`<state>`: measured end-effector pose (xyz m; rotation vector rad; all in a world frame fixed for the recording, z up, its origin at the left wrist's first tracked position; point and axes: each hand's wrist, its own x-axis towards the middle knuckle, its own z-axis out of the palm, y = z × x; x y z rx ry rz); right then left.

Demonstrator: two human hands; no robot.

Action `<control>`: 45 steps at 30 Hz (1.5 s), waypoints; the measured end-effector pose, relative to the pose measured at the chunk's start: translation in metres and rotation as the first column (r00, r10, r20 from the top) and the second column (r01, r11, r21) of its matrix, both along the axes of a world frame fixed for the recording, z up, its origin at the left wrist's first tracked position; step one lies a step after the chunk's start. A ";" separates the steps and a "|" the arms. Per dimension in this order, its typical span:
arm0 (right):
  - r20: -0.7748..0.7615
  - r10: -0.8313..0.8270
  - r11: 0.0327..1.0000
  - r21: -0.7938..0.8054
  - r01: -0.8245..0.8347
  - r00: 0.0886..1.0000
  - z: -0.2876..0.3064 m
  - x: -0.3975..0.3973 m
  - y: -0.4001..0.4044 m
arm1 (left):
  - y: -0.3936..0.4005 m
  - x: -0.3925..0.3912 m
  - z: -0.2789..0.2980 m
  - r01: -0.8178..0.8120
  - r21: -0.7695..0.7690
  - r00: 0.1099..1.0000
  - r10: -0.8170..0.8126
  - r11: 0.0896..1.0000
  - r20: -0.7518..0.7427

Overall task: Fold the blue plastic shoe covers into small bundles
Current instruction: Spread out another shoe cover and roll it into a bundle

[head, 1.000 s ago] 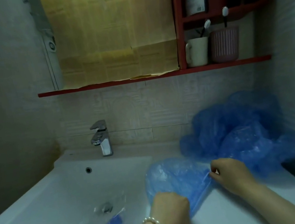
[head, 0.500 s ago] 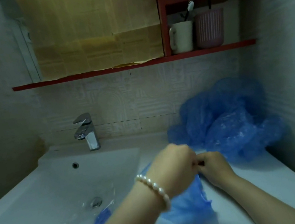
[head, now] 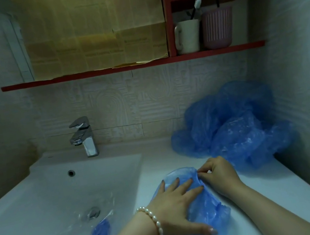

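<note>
Shoe cover [head: 207,205] lies flat on white surface [head: 266,201] right of sink [head: 60,194]. Left hand [head: 176,202] w/ fingers spread, pressing it down; right hand [head: 218,172] pinches what's prob. the elastic edge. Thin, light, slippery film, springs back; best held at the hem. Unfolded pile [head: 233,124] behind.

Counts of items showing in this view: two bare hands, a left hand [head: 175,206] and a right hand [head: 219,174]; one flattened blue plastic shoe cover [head: 205,205] lying on the counter; one heap of crumpled blue plastic shoe covers [head: 234,128], number indistinguishable; two cups, one white ceramic mug [head: 188,37] and one pink ribbed tumbler [head: 217,28]; two white-headed toothbrushes [head: 197,3]; one chrome tap [head: 85,139].
</note>
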<state>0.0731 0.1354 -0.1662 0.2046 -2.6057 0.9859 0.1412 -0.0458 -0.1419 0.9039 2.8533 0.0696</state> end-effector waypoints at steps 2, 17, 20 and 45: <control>-0.008 -0.013 0.999 0.032 0.013 1.000 0.000 0.000 0.001 | -0.002 -0.002 -0.006 0.013 -0.004 1.000 -0.013 1.000 0.025; -0.110 0.291 0.944 0.195 -0.266 0.950 0.021 0.045 -0.037 | 0.003 -0.032 -0.020 -0.096 0.047 0.995 0.095 0.994 0.020; 0.042 0.167 0.865 0.473 -0.167 0.985 0.018 0.048 -0.037 | -0.003 -0.040 -0.016 -0.121 0.102 0.993 0.119 0.987 0.025; -0.053 0.391 0.818 -0.437 -0.374 0.919 0.032 0.035 -0.008 | -0.049 0.007 -0.018 -0.013 0.138 0.999 0.018 0.990 -0.042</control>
